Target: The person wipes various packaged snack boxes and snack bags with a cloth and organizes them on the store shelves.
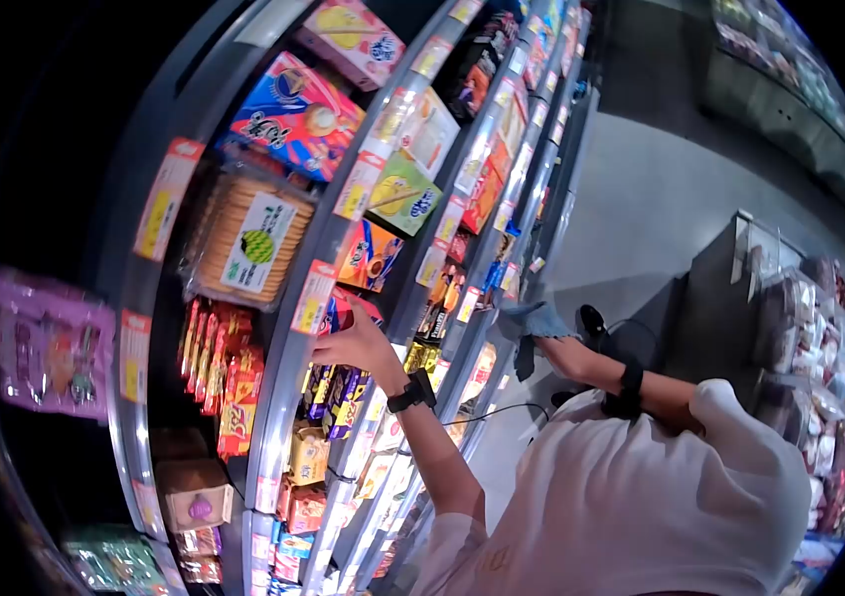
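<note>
My left hand (355, 344) reaches into a shelf, its fingers closed around the near end of a small red and blue box (339, 309); part of the fingers is hidden behind the box. An orange and blue box (370, 255) stands beside it, and purple chocolate packets (345, 402) lie on its other side. Lower on the right, my right hand (551, 343) is closed on a blue-grey cloth (534, 320), which covers most of its fingers. Both wrists wear black bands.
Price-tagged shelf edges (318, 288) run along several rows of snacks. A clear tray of biscuits (250, 238) and red packets (240, 397) sit on a neighbouring shelf. Across the grey floor (631, 189) stands a display (715, 288) with bagged goods (805, 338). A thin cable hangs near my arms.
</note>
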`<move>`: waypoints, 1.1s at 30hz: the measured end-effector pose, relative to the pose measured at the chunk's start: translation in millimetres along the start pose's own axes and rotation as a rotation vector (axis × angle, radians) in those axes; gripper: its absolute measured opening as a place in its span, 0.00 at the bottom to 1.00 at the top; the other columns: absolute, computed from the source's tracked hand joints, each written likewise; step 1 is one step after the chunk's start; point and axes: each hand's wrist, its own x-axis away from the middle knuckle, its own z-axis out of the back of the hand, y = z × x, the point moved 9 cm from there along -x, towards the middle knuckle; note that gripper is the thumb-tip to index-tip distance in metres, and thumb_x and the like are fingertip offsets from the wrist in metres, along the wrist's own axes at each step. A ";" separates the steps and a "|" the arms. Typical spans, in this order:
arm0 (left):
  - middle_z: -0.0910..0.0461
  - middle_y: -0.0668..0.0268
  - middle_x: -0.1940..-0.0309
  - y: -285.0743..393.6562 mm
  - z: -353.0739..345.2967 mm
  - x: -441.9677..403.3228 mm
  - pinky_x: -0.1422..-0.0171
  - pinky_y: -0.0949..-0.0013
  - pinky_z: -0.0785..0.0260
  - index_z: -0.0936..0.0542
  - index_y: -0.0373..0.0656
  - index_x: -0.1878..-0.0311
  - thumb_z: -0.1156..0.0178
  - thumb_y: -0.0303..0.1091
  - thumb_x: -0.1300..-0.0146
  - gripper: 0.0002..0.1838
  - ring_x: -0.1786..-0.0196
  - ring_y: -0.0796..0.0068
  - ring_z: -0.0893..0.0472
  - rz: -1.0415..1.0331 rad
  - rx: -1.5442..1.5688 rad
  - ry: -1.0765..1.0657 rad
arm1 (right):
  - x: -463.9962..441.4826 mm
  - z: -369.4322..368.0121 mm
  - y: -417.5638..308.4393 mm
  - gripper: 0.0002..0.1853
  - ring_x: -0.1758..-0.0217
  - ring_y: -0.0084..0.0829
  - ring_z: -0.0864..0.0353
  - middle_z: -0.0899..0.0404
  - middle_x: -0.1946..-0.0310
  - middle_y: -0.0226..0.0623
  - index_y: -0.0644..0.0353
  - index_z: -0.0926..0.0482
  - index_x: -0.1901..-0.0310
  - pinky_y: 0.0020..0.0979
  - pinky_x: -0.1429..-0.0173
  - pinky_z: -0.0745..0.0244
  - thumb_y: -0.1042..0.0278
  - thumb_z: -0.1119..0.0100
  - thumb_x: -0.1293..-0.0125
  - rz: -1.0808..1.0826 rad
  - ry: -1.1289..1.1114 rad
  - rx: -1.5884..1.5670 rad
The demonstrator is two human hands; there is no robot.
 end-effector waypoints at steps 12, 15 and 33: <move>0.41 0.40 0.39 -10.7 -9.3 38.1 0.42 0.38 0.37 0.53 0.35 0.22 0.28 0.58 0.43 0.59 0.38 0.38 0.36 0.075 -0.085 -0.042 | -34.5 36.0 20.9 0.26 0.33 0.36 0.28 0.27 0.36 0.44 0.62 0.32 0.31 0.34 0.26 0.39 0.51 0.66 0.18 -0.451 -0.064 -0.285; 0.42 0.41 0.35 11.8 -3.5 61.5 0.35 0.38 0.40 0.54 0.38 0.21 0.34 0.55 0.36 0.53 0.34 0.39 0.38 0.128 0.038 -0.275 | -57.0 43.7 43.9 0.28 0.33 0.37 0.28 0.27 0.35 0.46 0.63 0.31 0.33 0.35 0.26 0.39 0.48 0.66 0.18 -0.406 -0.056 -0.269; 0.23 0.69 0.72 336.1 -107.7 108.0 0.66 0.78 0.37 0.21 0.36 0.51 0.43 0.32 0.27 0.09 0.69 0.86 0.27 -0.087 0.761 -1.205 | -163.7 243.8 -51.4 0.13 0.51 0.51 0.24 0.23 0.51 0.47 0.62 0.24 0.51 0.44 0.43 0.27 0.61 0.46 0.28 0.518 0.171 0.222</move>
